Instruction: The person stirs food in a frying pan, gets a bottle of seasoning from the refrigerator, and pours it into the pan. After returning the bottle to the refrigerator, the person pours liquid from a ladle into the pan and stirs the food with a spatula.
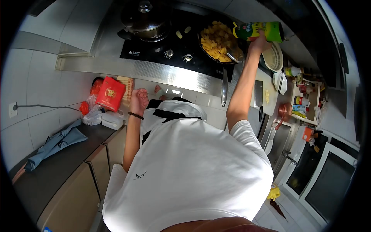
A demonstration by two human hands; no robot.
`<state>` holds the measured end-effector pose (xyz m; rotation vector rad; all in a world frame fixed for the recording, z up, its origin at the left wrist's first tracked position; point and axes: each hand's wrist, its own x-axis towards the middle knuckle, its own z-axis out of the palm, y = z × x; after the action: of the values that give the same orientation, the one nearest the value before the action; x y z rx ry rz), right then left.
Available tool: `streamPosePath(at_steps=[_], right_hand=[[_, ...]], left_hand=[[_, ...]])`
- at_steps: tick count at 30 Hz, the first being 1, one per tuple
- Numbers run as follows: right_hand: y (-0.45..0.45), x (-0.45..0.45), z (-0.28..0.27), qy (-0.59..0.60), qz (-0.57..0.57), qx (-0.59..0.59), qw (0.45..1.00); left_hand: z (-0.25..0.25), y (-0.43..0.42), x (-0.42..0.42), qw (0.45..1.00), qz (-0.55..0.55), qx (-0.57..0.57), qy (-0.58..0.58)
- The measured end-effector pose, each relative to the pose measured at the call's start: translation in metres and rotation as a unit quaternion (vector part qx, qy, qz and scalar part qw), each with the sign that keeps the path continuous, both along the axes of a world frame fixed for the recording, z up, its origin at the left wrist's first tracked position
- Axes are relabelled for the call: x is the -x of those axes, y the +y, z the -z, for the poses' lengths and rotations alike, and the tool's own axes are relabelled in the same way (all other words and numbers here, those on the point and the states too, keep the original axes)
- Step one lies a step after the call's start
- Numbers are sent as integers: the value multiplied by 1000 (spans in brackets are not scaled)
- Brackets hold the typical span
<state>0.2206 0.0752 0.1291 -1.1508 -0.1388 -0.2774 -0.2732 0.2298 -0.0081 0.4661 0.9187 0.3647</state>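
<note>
My right hand [259, 43] is closed around a green and yellow seasoning canister [275, 31], which lies on its side in the air with one end at the pan's right edge. Below that end is a dark frying pan [224, 89] full of yellow chopped pieces [215, 40] that look like potato. A metal utensil [233, 57] rests in the pan among the pieces. Down by my side hangs my left hand [140, 98], fingers curled in and nothing visible in them. A dark bead bracelet circles that wrist.
A lidded pot [148, 29] stands on the black gas hob [177, 46], with two pale scraps between pot and pan. At right are a ribbed bowl [273, 58], a cleaver [258, 94] and a spice rack [309, 98]. A red packet [111, 94] sits on the left counter.
</note>
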Motion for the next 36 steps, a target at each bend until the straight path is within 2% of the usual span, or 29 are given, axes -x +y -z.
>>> streamPosePath(at_steps=[2, 5, 7, 8, 10, 14, 19, 22, 23, 26, 28, 29, 31, 36], right_hand=[[2, -2, 1, 15, 2, -26, 1000], [-3, -16, 10, -46, -57, -82, 994], [-6, -23, 10, -28, -123, -156, 980], [-11, -26, 10, -28, -123, -155, 980], [-17, -29, 6, 36, -188, -207, 959], [-31, -50, 13, 79, -165, -269, 946], [-41, -34, -4, 108, -175, -255, 945], [-50, -34, -10, 229, -175, -184, 940], [-53, -41, -2, 229, -174, -185, 940], [-52, -48, 13, 182, -128, -142, 965], [-49, -36, 7, 72, -93, -227, 967], [-43, -29, 7, 73, -92, -227, 967], [-28, -16, 9, -99, 25, -79, 992], [-18, -13, 4, -93, 4, -41, 995]], left_hand=[[-1, 0, 1, 1000, 4, -2, -7], [-1, 0, 0, 1000, 2, 0, -3], [2, 0, -1, 1000, 2, 12, -11], [4, -1, -1, 1000, 2, 13, -10], [3, -1, -4, 1000, 8, 23, 0], [4, 1, -7, 999, 14, 29, -17], [8, 1, -9, 1000, 23, 21, -5], [9, 1, -9, 999, 34, 23, -7], [9, 0, -10, 999, 34, 24, -7], [12, 1, -14, 999, 31, 34, -4], [11, 0, -15, 999, 40, 20, -2], [10, -1, -16, 999, 41, 20, -1], [6, -1, -19, 999, 22, 23, 8], [6, -3, -23, 999, 42, 16, 4]])
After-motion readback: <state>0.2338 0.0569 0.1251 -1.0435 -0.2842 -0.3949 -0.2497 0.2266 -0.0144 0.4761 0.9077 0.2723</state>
